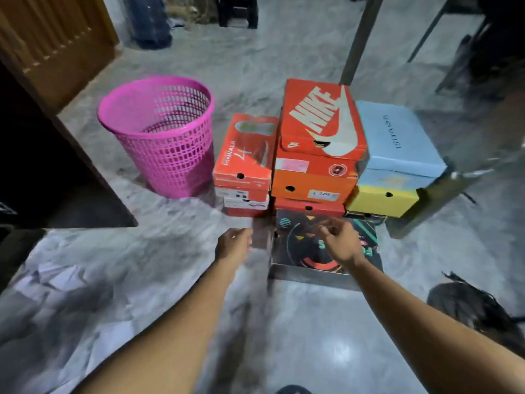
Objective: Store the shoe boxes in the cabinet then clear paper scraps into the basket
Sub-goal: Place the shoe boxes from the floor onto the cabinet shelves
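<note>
Several shoe boxes stand stacked on the floor ahead: a red Nike box [321, 120] on top of the middle pile, a red box [247, 155] to its left, a light blue box [397, 137] over a yellow one [383, 199] to the right. A black patterned box [306, 248] lies flat in front. My left hand [234, 243] hovers just left of the black box, fingers curled, holding nothing. My right hand [339, 237] is over the black box, fingers loosely curled, also holding nothing. A pink mesh basket [159, 132] stands left of the boxes. White paper scraps [54, 280] lie at lower left.
An open wooden cabinet door [56, 52] and the cabinet's dark interior [37, 166] are at far left. A table leg [360, 41] rises behind the boxes, with chair legs at the back right. A dark cloth-like object [477, 311] lies on the floor at lower right.
</note>
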`<state>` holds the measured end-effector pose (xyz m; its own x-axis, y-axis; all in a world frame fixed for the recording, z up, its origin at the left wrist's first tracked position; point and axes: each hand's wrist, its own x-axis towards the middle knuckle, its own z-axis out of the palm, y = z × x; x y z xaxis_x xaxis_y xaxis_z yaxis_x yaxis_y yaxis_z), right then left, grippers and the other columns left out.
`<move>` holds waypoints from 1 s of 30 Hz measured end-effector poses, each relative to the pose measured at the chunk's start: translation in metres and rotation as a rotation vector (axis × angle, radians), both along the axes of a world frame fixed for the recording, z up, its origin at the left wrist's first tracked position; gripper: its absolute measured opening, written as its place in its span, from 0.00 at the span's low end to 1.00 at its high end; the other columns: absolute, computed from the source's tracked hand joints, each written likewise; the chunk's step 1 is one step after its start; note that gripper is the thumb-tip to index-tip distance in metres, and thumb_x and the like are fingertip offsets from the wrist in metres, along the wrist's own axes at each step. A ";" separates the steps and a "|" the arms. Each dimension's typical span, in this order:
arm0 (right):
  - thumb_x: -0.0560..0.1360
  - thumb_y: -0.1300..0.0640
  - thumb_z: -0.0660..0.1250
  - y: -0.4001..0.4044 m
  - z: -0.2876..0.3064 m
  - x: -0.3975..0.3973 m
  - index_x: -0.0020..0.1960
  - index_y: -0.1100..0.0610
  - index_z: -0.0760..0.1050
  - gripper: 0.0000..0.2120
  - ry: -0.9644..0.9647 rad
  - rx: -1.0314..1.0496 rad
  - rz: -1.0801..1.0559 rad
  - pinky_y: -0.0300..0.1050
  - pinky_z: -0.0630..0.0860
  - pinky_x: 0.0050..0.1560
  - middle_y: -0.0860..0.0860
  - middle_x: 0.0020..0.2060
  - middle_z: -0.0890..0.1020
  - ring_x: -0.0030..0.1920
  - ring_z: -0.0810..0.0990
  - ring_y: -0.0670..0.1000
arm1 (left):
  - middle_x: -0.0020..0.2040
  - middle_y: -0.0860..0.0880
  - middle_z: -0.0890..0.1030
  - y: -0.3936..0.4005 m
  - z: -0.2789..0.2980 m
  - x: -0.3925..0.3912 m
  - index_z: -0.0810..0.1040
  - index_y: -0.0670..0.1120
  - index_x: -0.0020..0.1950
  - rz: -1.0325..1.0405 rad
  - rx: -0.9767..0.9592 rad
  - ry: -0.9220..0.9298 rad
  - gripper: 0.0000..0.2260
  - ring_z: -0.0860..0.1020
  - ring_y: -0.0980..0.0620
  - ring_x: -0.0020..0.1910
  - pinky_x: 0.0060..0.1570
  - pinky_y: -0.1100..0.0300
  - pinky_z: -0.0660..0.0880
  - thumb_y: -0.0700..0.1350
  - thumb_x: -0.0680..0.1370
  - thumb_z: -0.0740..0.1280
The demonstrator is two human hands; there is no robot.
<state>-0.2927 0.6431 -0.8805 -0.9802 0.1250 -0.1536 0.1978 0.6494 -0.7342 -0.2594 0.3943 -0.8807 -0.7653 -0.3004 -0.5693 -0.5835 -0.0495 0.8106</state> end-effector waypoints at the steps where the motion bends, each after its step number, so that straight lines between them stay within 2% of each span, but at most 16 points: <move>1: 0.78 0.55 0.69 0.022 -0.011 0.001 0.50 0.55 0.84 0.07 -0.008 0.011 -0.069 0.48 0.79 0.48 0.54 0.46 0.88 0.48 0.86 0.56 | 0.44 0.47 0.85 0.014 -0.008 -0.007 0.80 0.50 0.47 -0.044 -0.035 0.002 0.05 0.84 0.44 0.44 0.41 0.56 0.76 0.50 0.77 0.70; 3: 0.76 0.54 0.68 0.064 -0.028 0.005 0.54 0.55 0.83 0.09 0.001 0.046 -0.206 0.48 0.78 0.51 0.56 0.49 0.87 0.50 0.84 0.57 | 0.51 0.47 0.86 0.041 -0.025 -0.021 0.80 0.52 0.48 -0.119 -0.104 -0.008 0.10 0.84 0.41 0.52 0.52 0.50 0.80 0.55 0.71 0.71; 5: 0.74 0.48 0.68 0.099 -0.049 0.006 0.61 0.54 0.81 0.18 -0.002 0.105 -0.342 0.55 0.79 0.59 0.57 0.56 0.84 0.57 0.82 0.61 | 0.60 0.48 0.83 0.063 -0.041 -0.030 0.80 0.51 0.58 -0.179 -0.156 -0.021 0.16 0.81 0.42 0.59 0.61 0.49 0.78 0.55 0.73 0.73; 8: 0.75 0.45 0.71 0.132 -0.075 0.011 0.74 0.56 0.70 0.31 -0.172 0.162 -0.428 0.63 0.74 0.67 0.59 0.69 0.76 0.68 0.76 0.64 | 0.73 0.47 0.74 0.082 -0.063 -0.034 0.68 0.48 0.77 -0.252 -0.179 -0.114 0.30 0.74 0.42 0.70 0.67 0.50 0.73 0.55 0.77 0.71; 10: 0.77 0.45 0.71 0.138 -0.084 0.014 0.77 0.58 0.65 0.35 -0.300 0.054 -0.415 0.60 0.74 0.69 0.60 0.72 0.75 0.69 0.76 0.64 | 0.77 0.47 0.71 0.089 -0.075 -0.034 0.64 0.49 0.80 -0.306 -0.158 -0.171 0.36 0.72 0.42 0.72 0.69 0.48 0.72 0.59 0.75 0.70; 13: 0.77 0.48 0.71 0.133 -0.089 0.021 0.69 0.61 0.73 0.25 -0.362 -0.042 -0.397 0.51 0.76 0.60 0.60 0.63 0.82 0.62 0.80 0.63 | 0.70 0.48 0.77 0.086 -0.088 -0.030 0.71 0.50 0.73 -0.365 -0.193 -0.171 0.36 0.76 0.43 0.66 0.67 0.45 0.75 0.62 0.67 0.70; 15: 0.77 0.48 0.72 0.122 -0.085 0.031 0.67 0.61 0.73 0.24 -0.344 -0.021 -0.380 0.48 0.74 0.54 0.59 0.59 0.82 0.60 0.80 0.62 | 0.67 0.50 0.79 0.077 -0.082 -0.021 0.72 0.51 0.72 -0.348 -0.221 -0.163 0.36 0.78 0.44 0.64 0.65 0.47 0.76 0.62 0.66 0.70; 18: 0.77 0.46 0.72 0.098 -0.067 0.045 0.64 0.59 0.71 0.24 -0.289 -0.016 -0.335 0.51 0.77 0.54 0.56 0.54 0.79 0.53 0.79 0.59 | 0.59 0.51 0.84 0.051 -0.060 -0.006 0.78 0.54 0.62 -0.290 -0.238 -0.142 0.26 0.81 0.47 0.56 0.60 0.49 0.78 0.60 0.66 0.70; 21: 0.77 0.45 0.72 0.064 -0.043 0.048 0.59 0.57 0.69 0.21 -0.246 -0.028 -0.231 0.50 0.76 0.49 0.53 0.53 0.78 0.50 0.78 0.56 | 0.56 0.52 0.84 0.012 -0.033 0.011 0.79 0.55 0.60 -0.203 -0.256 -0.121 0.28 0.82 0.46 0.55 0.60 0.48 0.79 0.64 0.63 0.70; 23: 0.77 0.43 0.72 0.037 -0.025 0.044 0.58 0.56 0.69 0.22 -0.216 -0.035 -0.148 0.53 0.79 0.51 0.54 0.54 0.79 0.50 0.79 0.56 | 0.58 0.51 0.84 -0.018 -0.013 0.023 0.79 0.54 0.63 -0.139 -0.282 -0.089 0.30 0.81 0.45 0.56 0.60 0.49 0.78 0.65 0.63 0.70; 27: 0.77 0.42 0.72 -0.033 0.013 0.037 0.62 0.56 0.69 0.24 -0.178 -0.054 0.049 0.53 0.78 0.58 0.57 0.64 0.81 0.58 0.81 0.59 | 0.55 0.50 0.85 -0.086 0.025 0.059 0.82 0.53 0.59 0.014 -0.346 -0.050 0.20 0.82 0.45 0.54 0.54 0.53 0.78 0.61 0.71 0.72; 30: 0.77 0.45 0.73 -0.106 0.048 0.036 0.65 0.54 0.70 0.23 -0.132 -0.061 0.251 0.53 0.77 0.62 0.55 0.64 0.82 0.61 0.82 0.59 | 0.52 0.50 0.86 -0.146 0.052 0.102 0.83 0.52 0.57 0.204 -0.364 -0.015 0.20 0.83 0.45 0.52 0.54 0.52 0.79 0.60 0.70 0.72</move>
<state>-0.2568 0.5371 -0.8323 -0.9503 -0.1322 -0.2818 0.1332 0.6455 -0.7520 -0.1570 0.2482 -0.8288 -0.6617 -0.6286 -0.4087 -0.6036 0.1232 0.7877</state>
